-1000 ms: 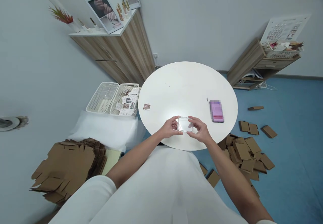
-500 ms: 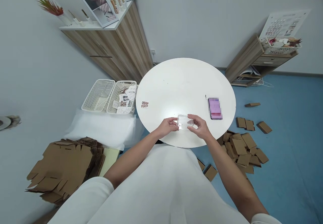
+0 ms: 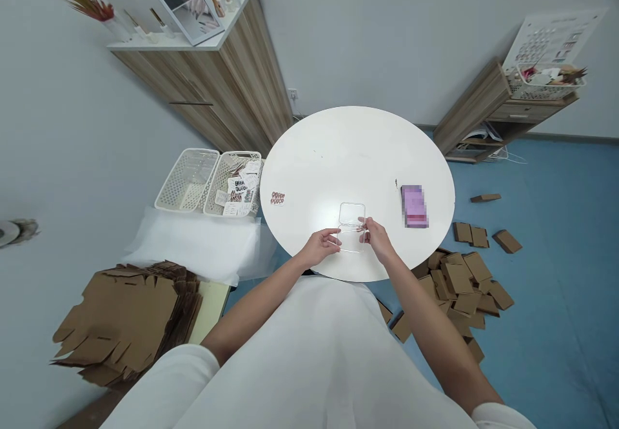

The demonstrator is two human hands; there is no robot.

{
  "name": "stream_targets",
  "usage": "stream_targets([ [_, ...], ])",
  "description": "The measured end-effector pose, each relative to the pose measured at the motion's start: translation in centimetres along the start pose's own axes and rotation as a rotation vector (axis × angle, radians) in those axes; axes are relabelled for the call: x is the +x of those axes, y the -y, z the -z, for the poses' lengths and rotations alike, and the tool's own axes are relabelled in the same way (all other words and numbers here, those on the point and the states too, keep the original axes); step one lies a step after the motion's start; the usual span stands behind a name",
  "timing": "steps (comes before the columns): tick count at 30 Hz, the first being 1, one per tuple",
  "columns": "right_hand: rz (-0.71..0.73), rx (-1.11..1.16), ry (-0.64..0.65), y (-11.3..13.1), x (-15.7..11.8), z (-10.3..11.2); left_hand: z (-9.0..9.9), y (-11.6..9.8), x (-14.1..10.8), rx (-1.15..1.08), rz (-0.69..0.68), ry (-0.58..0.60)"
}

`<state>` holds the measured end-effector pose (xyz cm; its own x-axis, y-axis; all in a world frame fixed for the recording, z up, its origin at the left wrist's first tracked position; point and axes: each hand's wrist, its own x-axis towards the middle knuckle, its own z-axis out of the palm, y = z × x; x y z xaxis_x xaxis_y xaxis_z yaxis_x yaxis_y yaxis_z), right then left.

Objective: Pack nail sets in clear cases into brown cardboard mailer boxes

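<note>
A clear plastic case [image 3: 351, 238] lies open near the front edge of the round white table, its transparent lid [image 3: 352, 213] swung back away from me. My left hand [image 3: 321, 247] grips the left side of the case between thumb and fingers. On the other side, my right hand [image 3: 377, 238] holds the right edge near the hinge. A small sheet of reddish oval pieces [image 3: 277, 198] lies at the table's left, and a purple pixelated item [image 3: 414, 206] at its right.
White baskets [image 3: 187, 180] stand left of the round table [image 3: 358, 139], one holding cards [image 3: 238, 190]. Flattened cardboard [image 3: 116, 319] is stacked at lower left. Small brown boxes [image 3: 459, 280] are heaped on the floor at right. A wooden cabinet [image 3: 232, 80] stands behind.
The clear case has gone from closed to open, its lid now folded away from me. My right hand has shifted slightly toward the hinge side.
</note>
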<state>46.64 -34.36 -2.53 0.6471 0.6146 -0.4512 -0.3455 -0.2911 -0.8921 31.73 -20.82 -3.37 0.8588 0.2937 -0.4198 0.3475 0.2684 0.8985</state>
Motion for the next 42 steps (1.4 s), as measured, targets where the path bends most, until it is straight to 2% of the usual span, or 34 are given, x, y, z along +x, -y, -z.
stream_targets([
  [4,0.071,-0.096,-0.067,-2.5,-2.2,0.3,0.2,0.7,0.1,0.042,0.019,-0.055],
  [7,0.079,-0.189,-0.053,-4.6,-3.0,0.2,0.1,1.6,0.5,0.075,0.047,-0.075],
  [11,0.060,-0.223,-0.112,-6.5,-2.0,-0.3,-0.3,3.0,2.0,0.119,0.079,-0.166],
  [16,0.019,-0.279,-0.166,-7.6,0.2,-0.4,-0.7,4.8,4.5,0.235,0.085,-0.252],
  [21,0.023,-0.383,-0.180,-8.2,1.3,-0.4,-1.0,5.8,5.6,0.423,0.117,-0.317],
  [27,0.058,-0.588,-0.188,-8.4,1.6,-0.5,-1.4,6.2,5.5,0.644,0.093,-0.283],
  [32,0.068,-0.639,-0.157,-8.3,1.6,-0.6,-1.5,6.2,5.4,0.660,0.077,-0.234],
  [36,0.054,-0.580,-0.192,-8.4,1.0,-0.5,-1.4,6.4,5.2,0.638,0.090,-0.217],
  [39,0.030,-0.497,-0.285,-7.9,0.3,-0.5,-0.4,6.4,4.4,0.619,0.080,-0.193],
  [42,0.101,-0.453,-0.369,-6.4,0.3,-1.3,2.5,6.1,2.9,0.639,0.022,-0.210],
])
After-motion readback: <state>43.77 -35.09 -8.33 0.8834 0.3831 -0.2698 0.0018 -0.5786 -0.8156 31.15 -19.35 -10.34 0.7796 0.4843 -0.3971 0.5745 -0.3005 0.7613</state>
